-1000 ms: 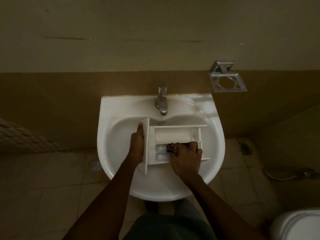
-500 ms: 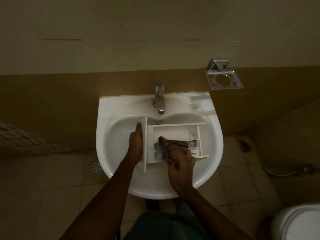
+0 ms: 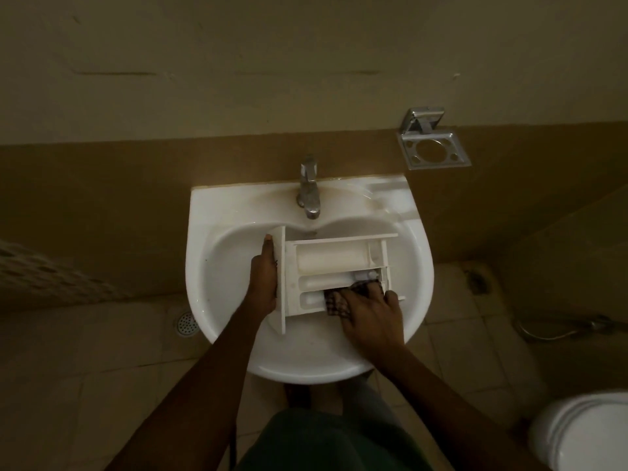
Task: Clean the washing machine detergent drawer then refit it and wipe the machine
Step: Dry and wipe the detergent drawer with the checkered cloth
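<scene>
The room is dim, so fine detail is lost: I cannot tell if the drawer (image 3: 336, 266) is wet or soiled, and the small parts at its right end read only as pale shapes. The right hand (image 3: 370, 317) covers the drawer's near right corner and most of the cloth (image 3: 334, 302), of which only a dark checked patch shows beside the knuckles and another past the fingertips. A toilet (image 3: 584, 436) is cut off at the lower right corner, a hose (image 3: 560, 329) runs off the right edge, and both forearms leave the picture at the bottom. The drawer is in the bowl of the white sink (image 3: 210, 266), just below the tap (image 3: 309, 192), open side up, its front panel to the left and standing on edge. The left hand (image 3: 263, 283) grips that panel from outside, palm against its face, one digit stretched up along it; the other fingers are mostly hidden by the panel's edge. The right hand's fingers are curled over the cloth, pressing it into the nearest compartment towards the drawer's right end, with the thumb out to the right near the drawer's end wall. A metal holder (image 3: 431, 147) hangs on the wall up right of the sink, and a floor drain (image 3: 185, 323) sits by the sink's left side.
</scene>
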